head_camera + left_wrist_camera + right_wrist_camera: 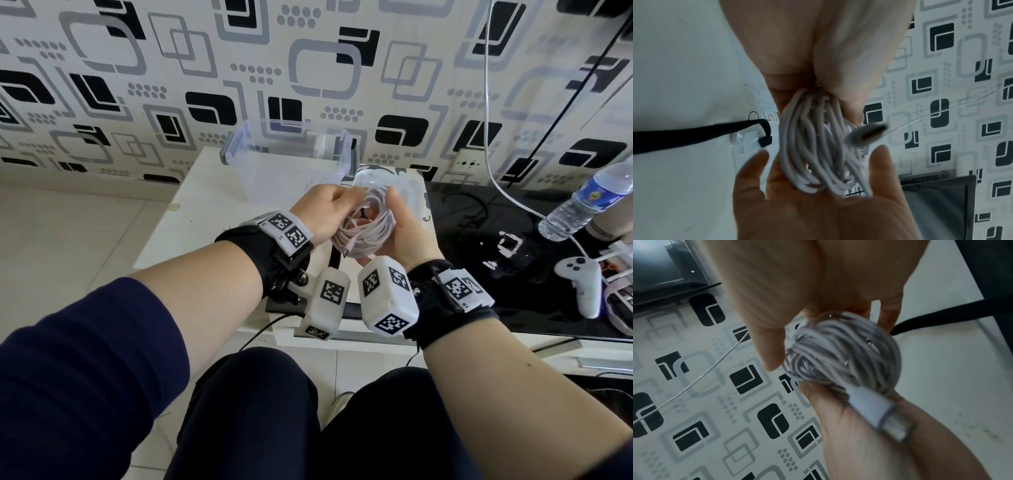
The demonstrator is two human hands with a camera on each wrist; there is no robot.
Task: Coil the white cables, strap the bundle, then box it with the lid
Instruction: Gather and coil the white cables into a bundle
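A coil of white cables (368,228) hangs between both hands above the white table (205,212). My left hand (325,209) pinches the coil's top edge (818,100) between thumb and fingers. My right hand (404,233) cups the coil from the other side, thumb and fingers (879,162) spread, palm under the loops. A USB plug (885,417) sticks out of the coil. The black strap (694,134) lies loose on the table under the hands. The clear box (270,168) stands open behind, with the clear lid (407,192) flat beside it.
A black glass top (479,240) adjoins the table on the right. It carries a water bottle (589,198) and a white game controller (579,284). A white cord (489,102) hangs down the patterned wall. My knees are below the table's front edge.
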